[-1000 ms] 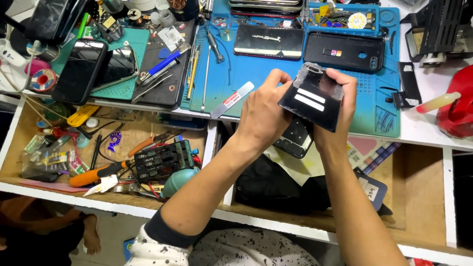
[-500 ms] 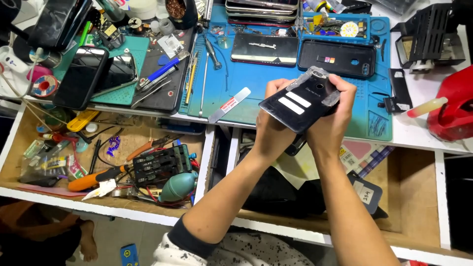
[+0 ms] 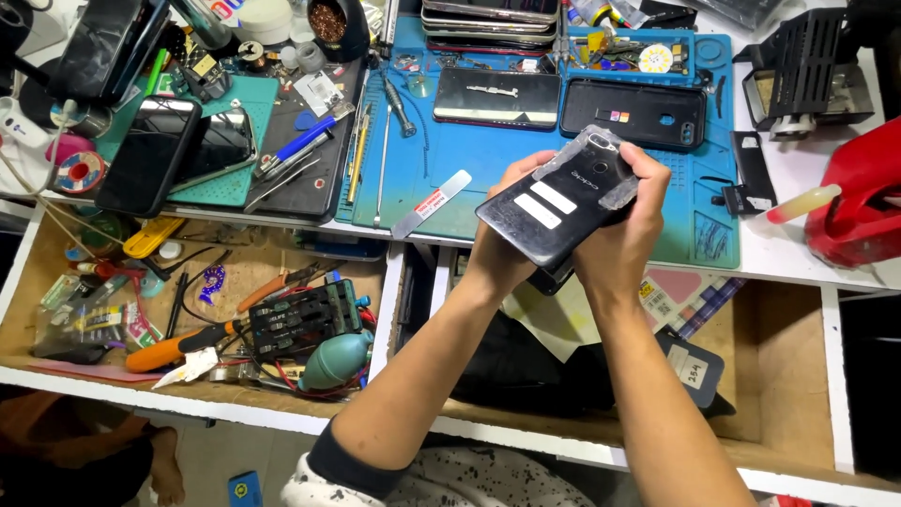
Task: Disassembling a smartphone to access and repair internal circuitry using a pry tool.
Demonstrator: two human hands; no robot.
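Note:
Both my hands hold one black smartphone [image 3: 554, 211] over the front edge of the blue work mat [image 3: 469, 169]. Its back faces up, with two white stickers and a clear film at the camera end. My left hand [image 3: 502, 239] grips the lower left side. My right hand [image 3: 629, 221] wraps the right side, fingers curled over the top near the film. Below the phone an open wooden drawer [image 3: 770, 376] holds dark cloth and papers.
Two more phones [image 3: 497, 97] [image 3: 633, 113] lie on the mat behind. A flat pry tool [image 3: 432, 204], tweezers and screwdrivers lie left of my hands. Dark phones [image 3: 150, 155] rest at far left. The left drawer [image 3: 235, 272] holds tools and a green blower [image 3: 338, 360]. A red object [image 3: 859, 202] sits right.
My hands have shifted slightly while gripping the phone; it now lies tilted more to the left, its back flatter towards the camera. Nothing was let go.

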